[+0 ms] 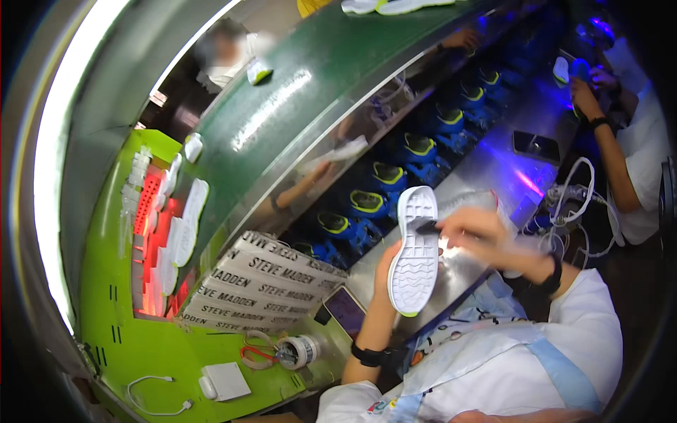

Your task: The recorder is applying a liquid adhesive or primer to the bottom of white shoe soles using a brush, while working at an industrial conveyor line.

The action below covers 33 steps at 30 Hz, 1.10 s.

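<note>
White sole [414,271] overlaps left fingers [387,261], beside right fingers [462,221].

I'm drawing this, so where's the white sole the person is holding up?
The white sole is right of centre in the head view, in the left hand, with the right hand holding a dark tool at its upper half.

Dark block capitals are printed in slanting rows on the pale box [271,285]; the same two words are repeated across its side, and some are cut off at the edges. Along the upper border, one row is seen upside down. Small dark print is carried on the white tub [308,350], too small to be read. On the white shirt [589,331], a multicoloured mark [381,407] cannot be made out.
</note>
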Motion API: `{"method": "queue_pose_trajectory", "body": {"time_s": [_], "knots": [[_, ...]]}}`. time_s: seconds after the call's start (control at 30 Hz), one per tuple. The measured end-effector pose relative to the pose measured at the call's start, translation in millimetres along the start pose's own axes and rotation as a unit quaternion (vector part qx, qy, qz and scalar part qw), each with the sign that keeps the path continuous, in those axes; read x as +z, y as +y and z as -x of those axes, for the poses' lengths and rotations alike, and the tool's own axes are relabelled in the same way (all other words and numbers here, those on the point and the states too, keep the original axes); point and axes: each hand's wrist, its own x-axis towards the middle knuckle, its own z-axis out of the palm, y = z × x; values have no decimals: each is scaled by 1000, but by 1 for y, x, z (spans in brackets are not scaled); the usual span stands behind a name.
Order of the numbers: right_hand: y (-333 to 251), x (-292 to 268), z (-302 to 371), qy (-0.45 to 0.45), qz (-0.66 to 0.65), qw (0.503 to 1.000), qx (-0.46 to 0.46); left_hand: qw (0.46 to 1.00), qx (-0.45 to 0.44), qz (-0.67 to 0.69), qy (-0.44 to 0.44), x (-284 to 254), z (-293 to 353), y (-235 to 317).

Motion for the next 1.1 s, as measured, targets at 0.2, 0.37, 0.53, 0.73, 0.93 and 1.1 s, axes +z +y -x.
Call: {"method": "queue_pose_trajectory", "body": {"time_s": [0.2,0.37,0.53,0.73,0.93,1.1], "knots": [[-41,-5,7,21,-268,963,17,961,184,-91,-186,48,26,99],[-28,8,5,91,-144,985,4,960,221,97,-146,56,51,168],[-5,4,25,157,-188,964,101,880,369,-299,9,122,57,165],[27,-17,50,257,-246,916,188,78,266,-699,659,60,134,248],[31,-8,38,222,-244,922,201,233,253,-752,562,27,168,290],[26,-13,43,216,-240,925,201,55,166,-765,620,40,152,286]]}}
